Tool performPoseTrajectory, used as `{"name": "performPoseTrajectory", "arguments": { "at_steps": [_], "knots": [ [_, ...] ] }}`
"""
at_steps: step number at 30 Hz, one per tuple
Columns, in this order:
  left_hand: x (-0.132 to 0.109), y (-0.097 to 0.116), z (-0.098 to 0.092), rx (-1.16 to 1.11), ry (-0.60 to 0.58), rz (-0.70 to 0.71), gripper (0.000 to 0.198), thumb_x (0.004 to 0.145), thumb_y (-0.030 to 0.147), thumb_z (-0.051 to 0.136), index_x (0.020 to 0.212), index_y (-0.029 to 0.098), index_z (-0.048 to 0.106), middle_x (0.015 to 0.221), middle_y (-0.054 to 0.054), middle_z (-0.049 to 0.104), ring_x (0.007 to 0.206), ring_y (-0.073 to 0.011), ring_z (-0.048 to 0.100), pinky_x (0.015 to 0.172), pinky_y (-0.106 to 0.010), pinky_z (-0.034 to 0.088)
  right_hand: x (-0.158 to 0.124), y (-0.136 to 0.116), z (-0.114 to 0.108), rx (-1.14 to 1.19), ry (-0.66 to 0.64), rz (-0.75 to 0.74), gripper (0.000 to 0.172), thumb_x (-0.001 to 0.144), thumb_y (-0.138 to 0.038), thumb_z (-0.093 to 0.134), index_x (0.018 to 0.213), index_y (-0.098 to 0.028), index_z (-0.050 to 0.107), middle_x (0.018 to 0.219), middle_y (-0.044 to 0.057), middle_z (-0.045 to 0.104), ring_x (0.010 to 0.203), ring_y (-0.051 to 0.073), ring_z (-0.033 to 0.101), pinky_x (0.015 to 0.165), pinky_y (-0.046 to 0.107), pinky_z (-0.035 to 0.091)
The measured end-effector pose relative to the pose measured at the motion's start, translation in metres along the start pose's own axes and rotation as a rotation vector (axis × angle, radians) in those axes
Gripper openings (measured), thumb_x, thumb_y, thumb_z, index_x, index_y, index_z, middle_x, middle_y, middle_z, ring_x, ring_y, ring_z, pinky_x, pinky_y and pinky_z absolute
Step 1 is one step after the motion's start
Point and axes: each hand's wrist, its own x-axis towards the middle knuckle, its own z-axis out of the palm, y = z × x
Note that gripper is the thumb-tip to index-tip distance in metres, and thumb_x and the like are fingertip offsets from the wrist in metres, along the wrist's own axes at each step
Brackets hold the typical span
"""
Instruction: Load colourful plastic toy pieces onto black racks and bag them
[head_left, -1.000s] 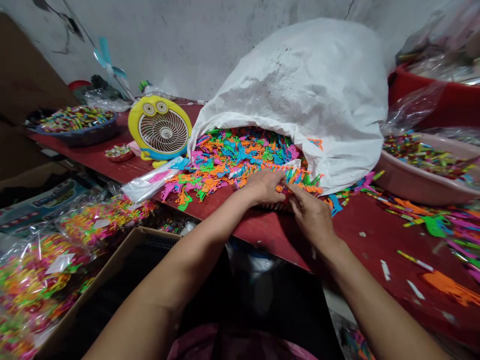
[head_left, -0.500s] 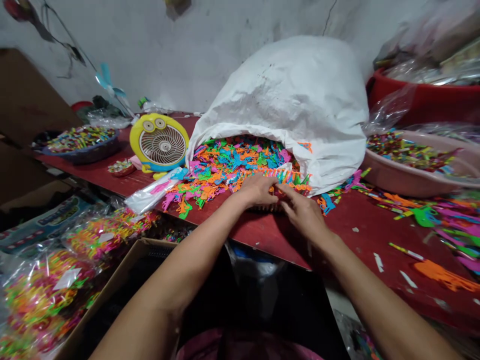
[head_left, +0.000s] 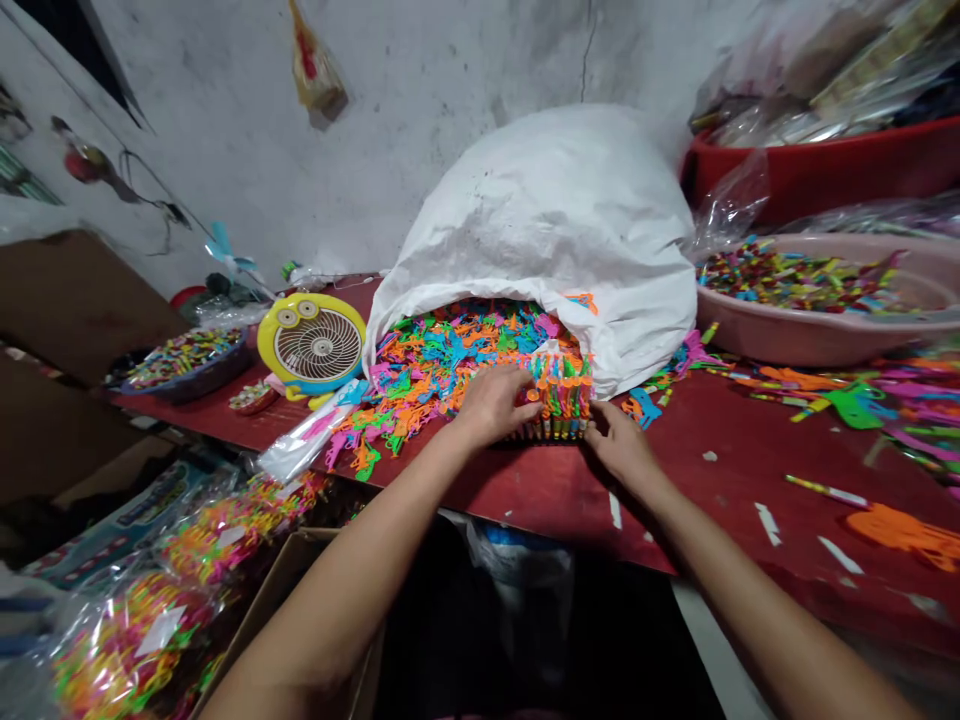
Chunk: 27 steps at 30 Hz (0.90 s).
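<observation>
A row of coloured plastic toy pieces (head_left: pixel 561 397) stands upright as a bundle on the red table (head_left: pixel 540 480), just in front of a big white sack (head_left: pixel 547 220). Out of the sack's mouth spills a heap of bright plastic toys (head_left: pixel 442 355). My left hand (head_left: pixel 493 404) presses its curled fingers against the bundle's left end. My right hand (head_left: pixel 621 444) holds the bundle's right end with closed fingers. Both hands squeeze the bundle between them.
A yellow desk fan (head_left: pixel 313 342) stands left of the sack. A pink basin (head_left: pixel 817 335) of coloured pieces and a red tub (head_left: pixel 825 170) sit at right. Loose toys (head_left: pixel 862 400) litter the right tabletop. Bagged toys (head_left: pixel 187 540) and a cardboard box (head_left: pixel 300 560) lie below left.
My hands have spread apart to the two ends of the bundle, which now shows upright between them. The camera has tilted up and shifted.
</observation>
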Motion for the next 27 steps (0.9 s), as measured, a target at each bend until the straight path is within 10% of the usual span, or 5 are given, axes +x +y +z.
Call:
{"name": "performPoseTrajectory", "arguments": {
  "at_steps": [12, 27],
  "knots": [
    [0.001, -0.004, 0.007, -0.019, -0.071, -0.001, 0.026, 0.093, 0.046, 0.054, 0.085, 0.022, 0.063, 0.089, -0.001, 0.066, 0.081, -0.0157, 0.061, 0.068, -0.024, 0.041, -0.007, 0.012, 0.012, 0.157, -0.065, -0.047, 0.031, 0.073, -0.028, 0.059, 0.104, -0.019, 0.059, 0.091, 0.005, 0.069, 0.082, 0.020, 0.062, 0.070, 0.029, 0.044],
    [-0.038, 0.018, 0.044, 0.074, 0.471, 0.079, 0.039, 0.094, 0.033, 0.056, 0.131, 0.020, 0.052, 0.132, -0.014, 0.060, 0.130, -0.0260, 0.051, 0.115, -0.051, 0.032, -0.013, -0.004, 0.017, -0.311, -0.023, -0.081, 0.043, 0.077, -0.046, 0.065, 0.107, -0.018, 0.053, 0.090, 0.009, 0.065, 0.087, 0.028, 0.057, 0.071, 0.033, 0.034]
  ]
}}
